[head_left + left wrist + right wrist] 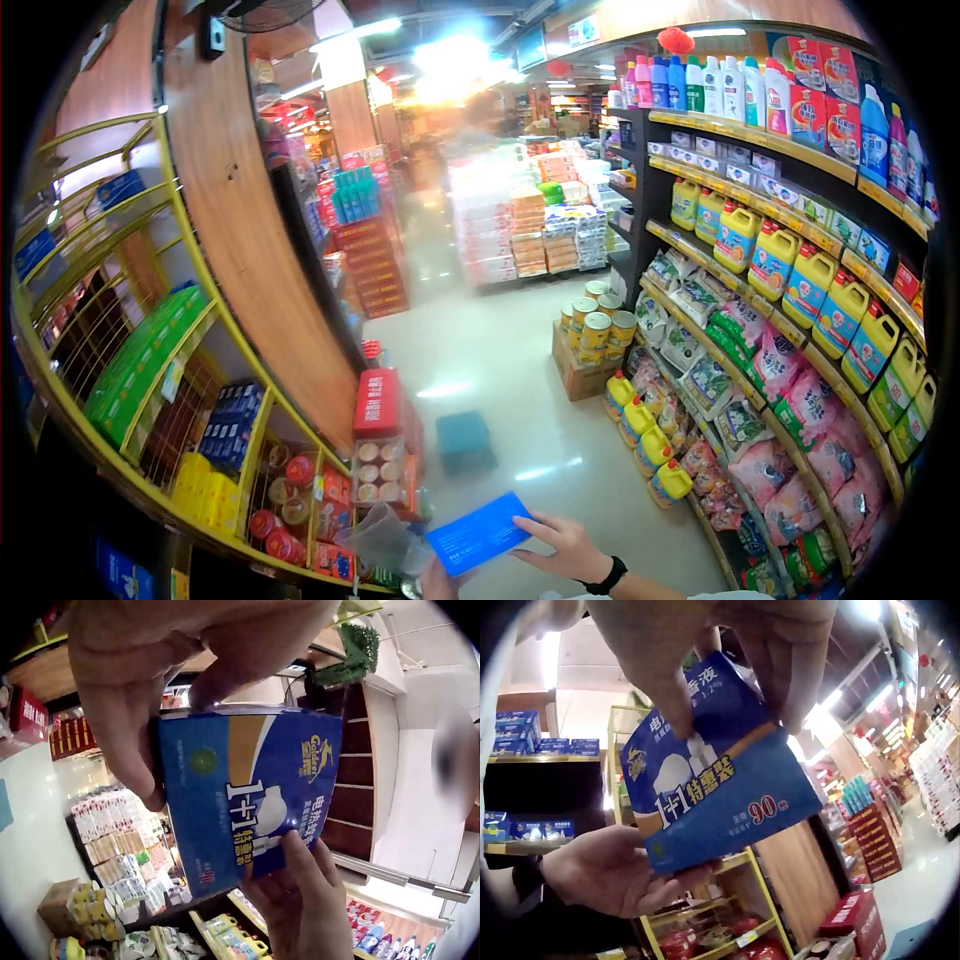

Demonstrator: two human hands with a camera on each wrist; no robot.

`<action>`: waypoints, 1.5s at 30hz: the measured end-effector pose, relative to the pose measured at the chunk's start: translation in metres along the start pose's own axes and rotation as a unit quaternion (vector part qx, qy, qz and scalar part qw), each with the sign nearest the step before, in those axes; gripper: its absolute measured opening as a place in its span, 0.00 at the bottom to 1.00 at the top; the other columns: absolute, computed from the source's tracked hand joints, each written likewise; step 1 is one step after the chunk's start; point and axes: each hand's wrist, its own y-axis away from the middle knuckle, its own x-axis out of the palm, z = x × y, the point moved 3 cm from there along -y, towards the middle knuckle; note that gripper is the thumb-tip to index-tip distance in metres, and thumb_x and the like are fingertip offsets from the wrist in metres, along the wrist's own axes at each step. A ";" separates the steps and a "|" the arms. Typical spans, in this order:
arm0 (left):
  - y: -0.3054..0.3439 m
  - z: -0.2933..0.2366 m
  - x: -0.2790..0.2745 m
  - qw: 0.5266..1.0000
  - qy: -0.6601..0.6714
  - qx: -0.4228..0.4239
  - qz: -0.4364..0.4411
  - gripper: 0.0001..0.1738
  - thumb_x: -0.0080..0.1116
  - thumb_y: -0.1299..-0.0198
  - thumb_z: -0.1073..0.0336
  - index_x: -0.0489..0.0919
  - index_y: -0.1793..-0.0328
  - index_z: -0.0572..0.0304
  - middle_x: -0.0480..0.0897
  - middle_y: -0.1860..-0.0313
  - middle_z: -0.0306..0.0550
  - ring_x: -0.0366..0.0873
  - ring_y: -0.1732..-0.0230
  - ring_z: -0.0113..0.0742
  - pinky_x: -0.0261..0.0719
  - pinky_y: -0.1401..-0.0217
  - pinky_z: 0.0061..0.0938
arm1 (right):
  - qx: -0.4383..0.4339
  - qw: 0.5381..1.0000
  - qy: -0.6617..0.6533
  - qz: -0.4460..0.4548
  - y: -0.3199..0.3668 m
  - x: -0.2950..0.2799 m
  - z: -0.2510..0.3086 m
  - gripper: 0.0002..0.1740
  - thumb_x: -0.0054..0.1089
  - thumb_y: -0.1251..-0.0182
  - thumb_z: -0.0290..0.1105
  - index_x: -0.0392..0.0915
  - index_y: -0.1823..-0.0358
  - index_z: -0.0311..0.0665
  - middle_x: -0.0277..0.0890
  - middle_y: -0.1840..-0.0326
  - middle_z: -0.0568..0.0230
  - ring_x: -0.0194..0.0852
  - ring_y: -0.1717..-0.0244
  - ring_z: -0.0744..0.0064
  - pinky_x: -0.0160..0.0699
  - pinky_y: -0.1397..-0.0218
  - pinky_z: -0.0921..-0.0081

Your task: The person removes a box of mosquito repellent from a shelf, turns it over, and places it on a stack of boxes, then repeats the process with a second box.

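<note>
A blue box of mosquito repellent liquid [478,535], printed with "1+1" and a white device, is held between both hands at the bottom of the head view. My left hand [440,580] grips its near left end; in the left wrist view the left fingers [139,761] run along one edge. At the opposite end, my right hand [565,548] pinches the box, thumb on one broad face and fingers on the other. In the right wrist view the left palm [604,874] faces up beside the box's lower corner, some fingers hidden behind it.
A yellow wire rack [190,270] with boxed goods and red-lidded jars stands at the left. Shelves of yellow detergent jugs [735,238] and bagged powder line the right. Stacked tins [597,330] sit on a carton by the aisle, and a red box [377,402] stands left.
</note>
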 end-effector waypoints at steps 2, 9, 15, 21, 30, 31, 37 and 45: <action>-0.015 0.021 0.018 0.999 -0.018 -0.029 0.010 0.27 0.46 0.26 0.50 0.71 0.33 0.64 0.76 0.41 0.44 0.77 0.46 0.34 0.80 0.44 0.30 | 0.035 0.999 0.004 -0.005 0.001 -0.022 -0.018 0.35 0.80 0.53 0.32 0.76 0.41 0.39 0.81 0.50 0.50 0.84 0.57 0.57 0.84 0.56 0.70; -0.095 0.048 0.078 0.988 -0.053 -0.123 0.083 0.30 0.39 0.24 0.47 0.69 0.30 0.63 0.75 0.36 0.46 0.75 0.42 0.37 0.75 0.37 0.35 | 0.111 0.992 0.045 -0.045 -0.020 -0.062 -0.078 0.30 0.73 0.46 0.30 0.75 0.40 0.39 0.79 0.50 0.48 0.79 0.55 0.49 0.79 0.52 0.62; -0.185 0.065 0.118 0.982 -0.051 -0.109 0.144 0.31 0.38 0.24 0.46 0.66 0.27 0.62 0.73 0.35 0.47 0.74 0.40 0.38 0.75 0.37 0.36 | 0.180 0.980 0.035 -0.073 -0.042 -0.058 -0.151 0.31 0.73 0.45 0.31 0.74 0.38 0.36 0.78 0.44 0.46 0.78 0.45 0.49 0.77 0.42 0.61; -0.301 0.063 0.166 0.977 0.009 -0.087 0.194 0.27 0.37 0.23 0.52 0.70 0.32 0.65 0.77 0.42 0.48 0.78 0.46 0.38 0.79 0.45 0.35 | 0.183 0.969 0.149 -0.076 -0.115 -0.065 -0.212 0.33 0.74 0.47 0.30 0.73 0.38 0.34 0.77 0.43 0.46 0.76 0.43 0.50 0.76 0.40 0.62; -0.438 0.061 0.200 0.978 -0.004 -0.142 0.155 0.22 0.42 0.27 0.58 0.72 0.38 0.69 0.81 0.48 0.50 0.81 0.47 0.38 0.80 0.43 0.34 | 0.152 0.967 0.183 -0.094 -0.207 -0.049 -0.306 0.37 0.78 0.57 0.25 0.73 0.41 0.33 0.78 0.50 0.44 0.79 0.51 0.45 0.79 0.48 0.62; -0.449 0.059 0.201 0.977 -0.003 -0.152 0.149 0.21 0.42 0.26 0.58 0.73 0.39 0.68 0.82 0.50 0.50 0.81 0.50 0.38 0.81 0.46 0.34 | 0.149 0.966 0.185 -0.102 -0.215 -0.046 -0.315 0.37 0.78 0.57 0.25 0.73 0.41 0.33 0.78 0.51 0.44 0.79 0.51 0.45 0.79 0.48 0.62; -0.542 0.132 0.197 0.981 0.023 -0.150 0.123 0.20 0.43 0.26 0.58 0.74 0.40 0.67 0.83 0.49 0.54 0.84 0.54 0.44 0.85 0.50 0.38 | 0.273 0.959 0.072 -0.021 -0.264 -0.039 -0.388 0.32 0.72 0.44 0.30 0.72 0.36 0.33 0.74 0.39 0.46 0.71 0.35 0.52 0.68 0.31 0.63; -0.637 0.046 0.283 0.983 -0.119 -0.054 0.133 0.31 0.35 0.24 0.46 0.74 0.36 0.66 0.81 0.46 0.46 0.78 0.47 0.37 0.77 0.45 0.34 | 0.196 0.980 0.017 0.017 -0.368 -0.042 -0.535 0.33 0.74 0.47 0.30 0.73 0.38 0.36 0.77 0.44 0.48 0.76 0.43 0.55 0.76 0.41 0.65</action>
